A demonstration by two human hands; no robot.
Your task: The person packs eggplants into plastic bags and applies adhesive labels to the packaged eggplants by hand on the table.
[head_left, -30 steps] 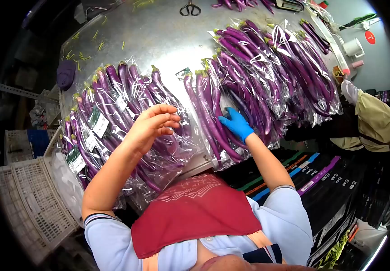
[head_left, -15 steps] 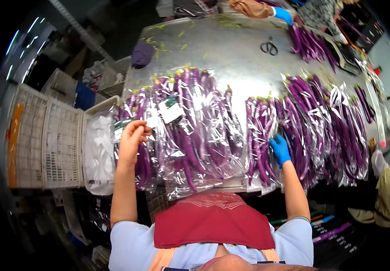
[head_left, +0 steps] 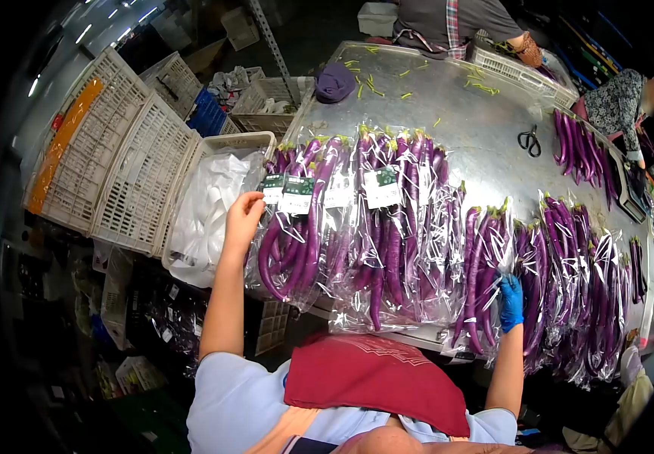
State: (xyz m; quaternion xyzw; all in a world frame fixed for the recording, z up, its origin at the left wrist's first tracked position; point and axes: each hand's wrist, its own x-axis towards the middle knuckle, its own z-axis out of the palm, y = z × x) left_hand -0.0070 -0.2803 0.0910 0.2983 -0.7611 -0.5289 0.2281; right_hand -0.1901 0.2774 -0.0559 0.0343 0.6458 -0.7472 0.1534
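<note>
My left hand (head_left: 245, 215) is bare, its fingertips pinched together at the left edge of a clear bag of long purple eggplants (head_left: 289, 261). Beside those fingertips is a green-and-white label (head_left: 272, 188) on the bag; whether anything is between them is hidden. My right hand (head_left: 511, 304), in a blue glove, closes on the bunched clear plastic of another eggplant bag (head_left: 480, 284). Between my hands lie more bagged eggplants (head_left: 393, 253), with a white label (head_left: 382, 187) on top. Further bags of eggplants (head_left: 569, 265) lie right of the glove.
White plastic bags (head_left: 209, 204) fill a crate at left, beside stacked crates (head_left: 126, 166). On the metal table (head_left: 417, 98) lie black scissors (head_left: 529, 141), a purple bundle (head_left: 334, 82) and loose eggplants (head_left: 584, 151). Two other people (head_left: 448, 26) are across the table.
My view has turned, so the table appears further right. My left hand has shifted from over the leftmost bag to its left edge. My right hand stays by the same bag.
</note>
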